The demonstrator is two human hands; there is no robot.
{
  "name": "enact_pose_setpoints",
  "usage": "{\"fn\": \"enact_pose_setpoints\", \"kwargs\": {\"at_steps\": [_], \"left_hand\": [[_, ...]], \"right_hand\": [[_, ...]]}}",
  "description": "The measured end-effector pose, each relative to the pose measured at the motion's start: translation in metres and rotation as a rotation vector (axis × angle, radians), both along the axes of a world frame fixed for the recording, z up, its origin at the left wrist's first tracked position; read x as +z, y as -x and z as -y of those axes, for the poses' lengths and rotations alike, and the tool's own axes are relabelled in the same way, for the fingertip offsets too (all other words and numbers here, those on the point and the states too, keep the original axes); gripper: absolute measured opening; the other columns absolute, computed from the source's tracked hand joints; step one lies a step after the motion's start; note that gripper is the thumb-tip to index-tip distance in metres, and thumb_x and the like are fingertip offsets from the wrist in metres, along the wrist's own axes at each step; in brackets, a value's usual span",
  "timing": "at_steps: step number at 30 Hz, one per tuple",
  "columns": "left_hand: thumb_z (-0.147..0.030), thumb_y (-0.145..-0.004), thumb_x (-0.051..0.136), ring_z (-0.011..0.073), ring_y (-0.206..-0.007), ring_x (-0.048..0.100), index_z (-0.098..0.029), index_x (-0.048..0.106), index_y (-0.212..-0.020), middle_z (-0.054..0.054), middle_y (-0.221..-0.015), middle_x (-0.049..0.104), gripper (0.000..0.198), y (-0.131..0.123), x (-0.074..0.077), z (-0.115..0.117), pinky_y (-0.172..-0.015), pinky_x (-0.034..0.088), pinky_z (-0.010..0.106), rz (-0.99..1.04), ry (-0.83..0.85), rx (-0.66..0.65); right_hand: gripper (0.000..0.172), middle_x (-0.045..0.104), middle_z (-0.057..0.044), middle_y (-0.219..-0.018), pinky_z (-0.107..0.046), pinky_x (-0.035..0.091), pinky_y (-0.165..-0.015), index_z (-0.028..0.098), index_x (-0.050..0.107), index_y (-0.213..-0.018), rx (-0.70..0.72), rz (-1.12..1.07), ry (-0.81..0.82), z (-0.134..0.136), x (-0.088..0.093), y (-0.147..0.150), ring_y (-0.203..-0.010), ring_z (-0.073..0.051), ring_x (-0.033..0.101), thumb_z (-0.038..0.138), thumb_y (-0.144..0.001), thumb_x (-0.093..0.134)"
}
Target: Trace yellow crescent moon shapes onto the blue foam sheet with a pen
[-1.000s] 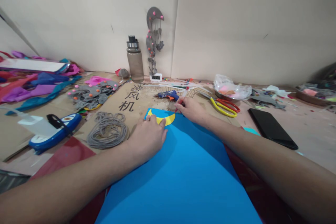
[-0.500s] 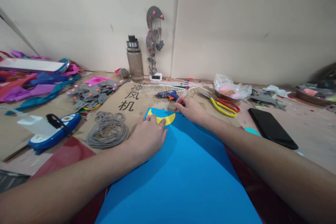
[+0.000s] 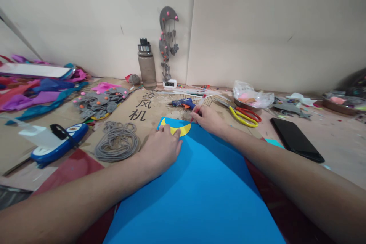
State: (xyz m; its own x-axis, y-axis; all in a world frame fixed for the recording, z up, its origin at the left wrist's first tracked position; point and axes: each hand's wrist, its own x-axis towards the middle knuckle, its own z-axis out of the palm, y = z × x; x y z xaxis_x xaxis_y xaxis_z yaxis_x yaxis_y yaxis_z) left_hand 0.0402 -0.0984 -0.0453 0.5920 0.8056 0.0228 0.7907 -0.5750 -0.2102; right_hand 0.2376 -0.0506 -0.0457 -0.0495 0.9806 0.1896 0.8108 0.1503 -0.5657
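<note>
This looks like a craft workshop: a glue gun (image 3: 183, 103) rests on stained cardboard (image 3: 122, 106), with scissors (image 3: 233, 112) right of it, coiled grey cord (image 3: 117, 146) and decorated grey cutouts (image 3: 100, 103) left of it.

Left fingers (image 3: 170, 134) on a yellow crescent (image 3: 185, 130) atop a blue sheet (image 3: 197, 190), red pen (image 3: 202, 100) in right fingers (image 3: 196, 114)

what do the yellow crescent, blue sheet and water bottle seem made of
Yellow crescent: probably matte card or paper, flat and crisply edged.
Blue sheet: likely card or thin foam, matte, with even colour and no sharp glare.
Water bottle: seemingly smooth plastic, its grey body translucent, though glass is possible.
</note>
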Motion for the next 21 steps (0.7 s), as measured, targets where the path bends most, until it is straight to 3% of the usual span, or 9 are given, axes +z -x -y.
{"fn": "enact_pose_setpoints", "kwargs": {"at_steps": [14,21], "left_hand": [[-0.037,-0.098,0.034,0.0334,-0.088,0.066,-0.019,0.055,-0.137,0.021,-0.112,0.061,0.047,-0.0010,0.0022,0.0008,-0.076,0.050,0.046,-0.006,0.003,0.006],[-0.037,-0.098,0.034,0.0335,-0.090,0.066,-0.018,0.055,-0.137,0.021,-0.112,0.061,0.048,-0.0003,0.0014,0.0004,-0.078,0.049,0.046,0.002,0.013,0.013]], "right_hand": [[0.017,0.067,0.000,-0.069,-0.024,0.035,-0.056,0.019,0.060,-0.078,-0.034,-0.008,0.001,0.0027,0.0052,0.0010,-0.059,-0.012,0.055,0.026,-0.089,0.050],[0.020,0.064,0.000,-0.069,-0.024,0.040,-0.060,0.019,0.061,-0.081,-0.073,-0.126,-0.092,0.0059,0.0074,0.0014,-0.064,-0.013,0.057,0.033,-0.091,0.051]]}}
